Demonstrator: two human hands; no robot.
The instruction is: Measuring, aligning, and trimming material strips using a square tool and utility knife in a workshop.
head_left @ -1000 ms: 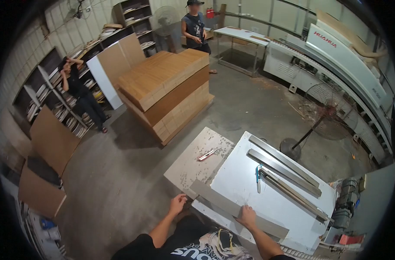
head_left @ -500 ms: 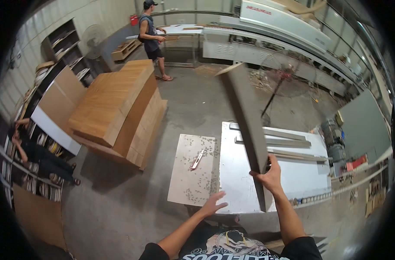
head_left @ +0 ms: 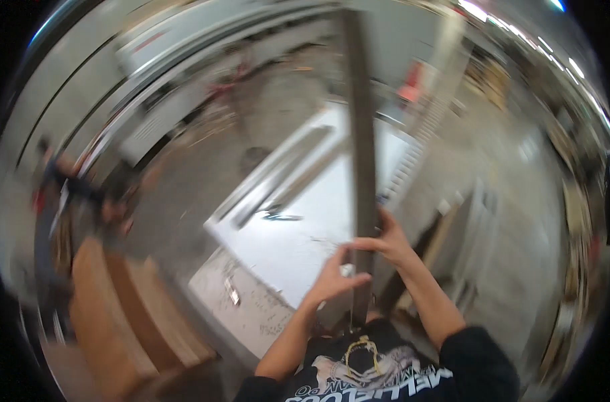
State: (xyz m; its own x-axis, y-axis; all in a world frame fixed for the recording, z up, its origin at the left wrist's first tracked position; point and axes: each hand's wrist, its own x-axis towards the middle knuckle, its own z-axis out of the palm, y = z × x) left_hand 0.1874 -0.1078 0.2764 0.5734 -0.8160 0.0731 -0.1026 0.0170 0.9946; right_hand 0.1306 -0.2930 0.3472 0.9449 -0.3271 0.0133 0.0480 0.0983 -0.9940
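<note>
A long grey-brown board (head_left: 361, 141) stands upright in front of me, its lower end near my shirt. My right hand (head_left: 389, 242) is closed around its right side, thumb across the front. Lower down, my left hand (head_left: 338, 276) is at the left edge, its thumb lying over the board and its fingers curled beside it. A small pale spot shows between thumb and fingers; blur hides what it is. Beyond the board is a white tabletop (head_left: 305, 248) with several similar grey strips (head_left: 285, 174) and a small dark tool (head_left: 282, 217) on it.
A pale panel (head_left: 208, 285) with small scattered bits and a utility knife (head_left: 232, 291) adjoins the tabletop. A wooden cabinet (head_left: 117, 315) stands at left, a blurred person (head_left: 70, 174) beyond it. Panels (head_left: 462, 241) lean at right. A long machine (head_left: 164, 127) lines the back.
My view has swung to the right, blurring the surroundings. The tilted board is now nearly upright. My left hand, open and apart from it before, has come up to its edge.
</note>
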